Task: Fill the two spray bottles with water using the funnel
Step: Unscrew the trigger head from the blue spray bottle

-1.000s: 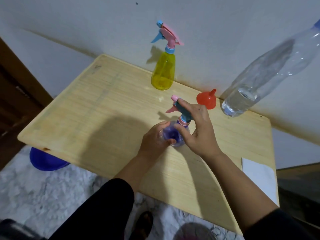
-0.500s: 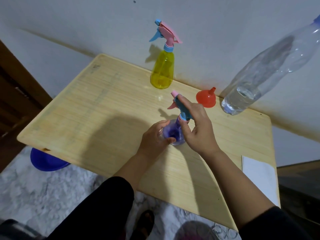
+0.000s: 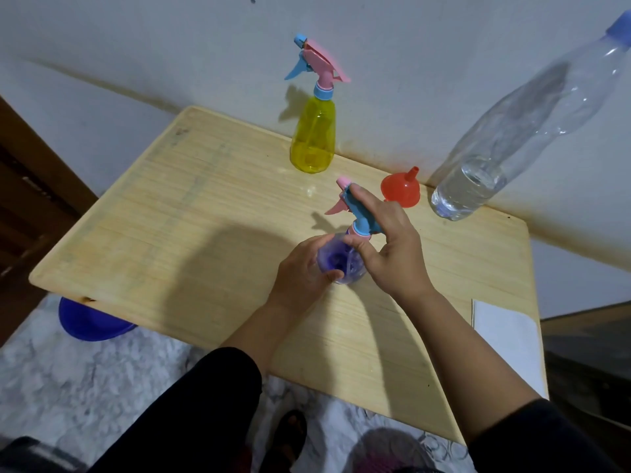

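Observation:
A purple spray bottle (image 3: pixel 336 264) stands upright in the middle of the wooden table (image 3: pixel 177 227). My left hand (image 3: pixel 302 269) grips its round body from the left. My right hand (image 3: pixel 389 249) holds the blue and pink spray head (image 3: pixel 355 213) at the collar, forefinger lying along its top. The yellow spray bottle (image 3: pixel 312 141) with a pink and blue head stands by the wall at the back. To the right of the purple bottle a red funnel (image 3: pixel 399 189) lies mouth down. Further right a tall clear water bottle (image 3: pixel 505 151), blue cap on, holds a little water.
A white sheet (image 3: pixel 505 339) lies at the table's right edge. A blue bowl (image 3: pixel 88 322) sits on the floor under the left front corner. The wall runs close behind the table. My dark-clothed leg is below the front edge.
My right hand has shifted its hold on the spray head, forefinger now stretched along the top. The purple bottle stays in place in my left hand.

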### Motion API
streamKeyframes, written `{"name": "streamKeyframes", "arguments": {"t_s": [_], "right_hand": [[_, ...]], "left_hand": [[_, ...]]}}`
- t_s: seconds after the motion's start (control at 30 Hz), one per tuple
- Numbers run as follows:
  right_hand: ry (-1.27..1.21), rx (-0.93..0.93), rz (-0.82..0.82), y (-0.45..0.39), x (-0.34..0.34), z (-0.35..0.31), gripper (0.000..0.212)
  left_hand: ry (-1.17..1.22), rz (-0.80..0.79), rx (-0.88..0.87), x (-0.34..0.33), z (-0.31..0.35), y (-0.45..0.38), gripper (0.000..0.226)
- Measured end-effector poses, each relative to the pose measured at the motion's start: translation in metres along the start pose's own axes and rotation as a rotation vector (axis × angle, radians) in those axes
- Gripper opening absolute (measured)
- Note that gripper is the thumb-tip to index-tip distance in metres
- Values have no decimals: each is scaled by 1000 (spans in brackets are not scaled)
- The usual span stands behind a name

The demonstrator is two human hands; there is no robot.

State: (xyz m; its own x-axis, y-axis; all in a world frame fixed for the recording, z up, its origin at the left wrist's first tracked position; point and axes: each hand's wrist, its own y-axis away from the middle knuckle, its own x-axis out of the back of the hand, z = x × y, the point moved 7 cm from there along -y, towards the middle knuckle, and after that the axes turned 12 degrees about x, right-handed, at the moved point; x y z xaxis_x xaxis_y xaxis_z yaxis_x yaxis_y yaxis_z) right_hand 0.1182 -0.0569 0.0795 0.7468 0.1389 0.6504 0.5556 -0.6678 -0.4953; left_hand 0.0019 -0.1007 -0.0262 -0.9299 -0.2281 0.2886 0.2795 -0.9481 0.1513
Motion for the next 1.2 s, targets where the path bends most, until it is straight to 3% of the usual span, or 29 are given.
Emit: {"name": "streamKeyframes", "arguments": {"t_s": [0.23,0.37,0.53,0.63,0.73,0.87,1.0,1.2], "right_hand": [[-60,33,17,-34,34,-12,68],[-82,-48,82,-75,75,-2,71],[-347,-298,351,-99,109,34,72],[-481,-472,440,-86,87,69,75],[-464,-647,392,-53,37,106,73],[-453,-734,289,-14,-17,136,73],[-470,-742,209,-1,-45,147,84],[-313,-698,9,-4,-52,148,79]], "left_hand": [[-43,23,18,1,-3,-2,68],[3,2,52,2,-3,-2,60],[37,-11,79,2,0,0,58],[54,0,72,3,2,1,61],[68,2,105,2,-2,0,66],[28,21,99,1,-8,-5,66],[-66,48,38,2,-5,-5,67],[-95,28,7,2,-2,-4,65]]}}
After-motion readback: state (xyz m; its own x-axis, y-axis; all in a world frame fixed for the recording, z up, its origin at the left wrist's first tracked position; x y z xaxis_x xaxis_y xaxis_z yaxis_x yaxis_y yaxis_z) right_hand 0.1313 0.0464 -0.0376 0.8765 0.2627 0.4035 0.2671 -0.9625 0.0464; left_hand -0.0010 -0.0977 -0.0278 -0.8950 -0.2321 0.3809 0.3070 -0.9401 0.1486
